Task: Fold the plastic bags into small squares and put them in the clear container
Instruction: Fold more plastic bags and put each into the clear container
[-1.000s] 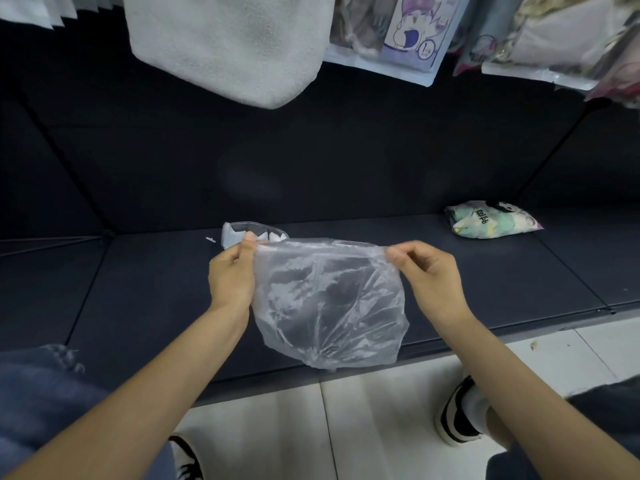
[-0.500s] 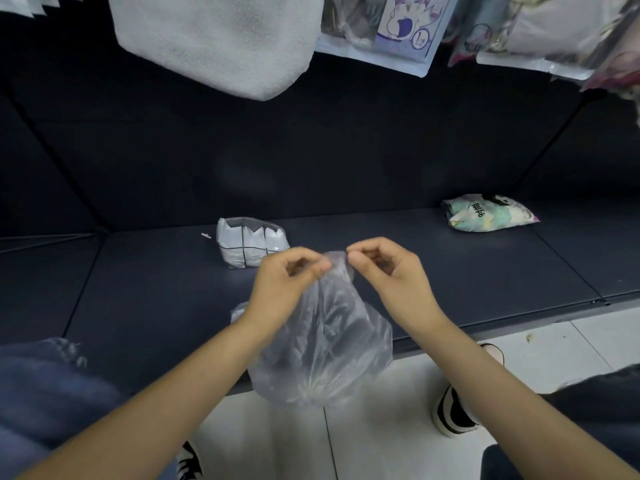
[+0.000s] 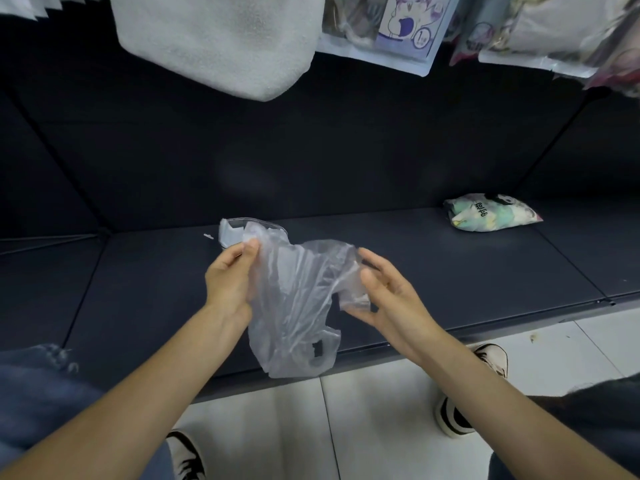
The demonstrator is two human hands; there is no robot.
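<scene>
— Where's the plastic bag [image 3: 294, 306]?
— Mid-frame, hanging lengthwise, bottom pointing down, above the shelf [image 3: 450, 271].
— Hands?
— Left hand [image 3: 230, 278] pinches its top edge; right hand [image 3: 388, 296], fingers relaxed, touches its side.

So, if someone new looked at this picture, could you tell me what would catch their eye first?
Most likely the crumpled clear plastic bag held up in the middle, pinched by the left hand while the right hand sits open against its other side. Behind it, a clear container stands on the dark shelf. A colourful packet lies far right.
</scene>
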